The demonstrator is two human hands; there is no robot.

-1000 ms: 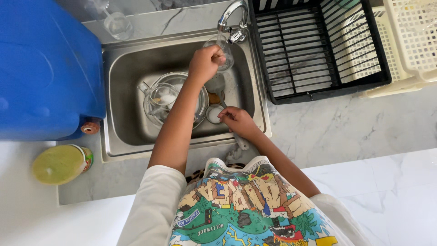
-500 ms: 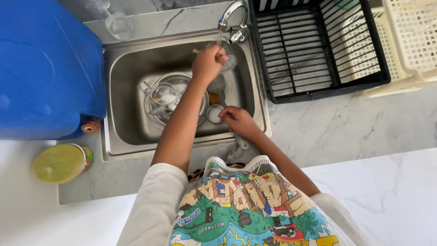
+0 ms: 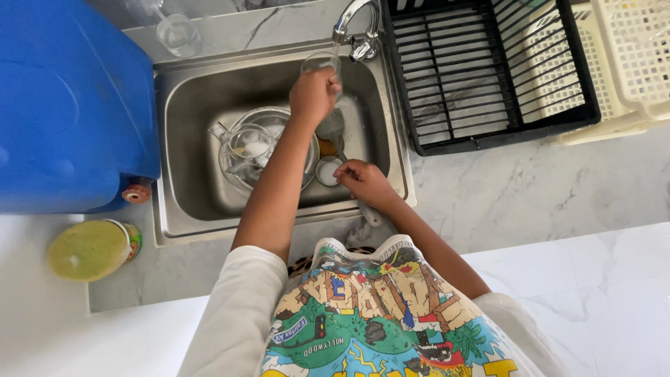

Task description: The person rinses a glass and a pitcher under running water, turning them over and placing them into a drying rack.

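Sink [image 3: 183,105]: steel basin crowded with a glass jug [image 3: 246,155], a bowl and a small cup at 6 o'clock of the tap [image 3: 352,26].
Left hand [image 3: 314,94]: closed around a clear glass [image 3: 322,64], held under the tap at 12 o'clock.
Right hand [image 3: 363,180]: curled at the sink's front rim; grip unclear (fingertips hidden).
Risk: wet glass could slip, striking the glassware below.

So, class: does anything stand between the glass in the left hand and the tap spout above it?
Nothing visible does. The left hand holds the glass directly under the tap, its rim open to the spout. The other dishes lie lower in the sink.
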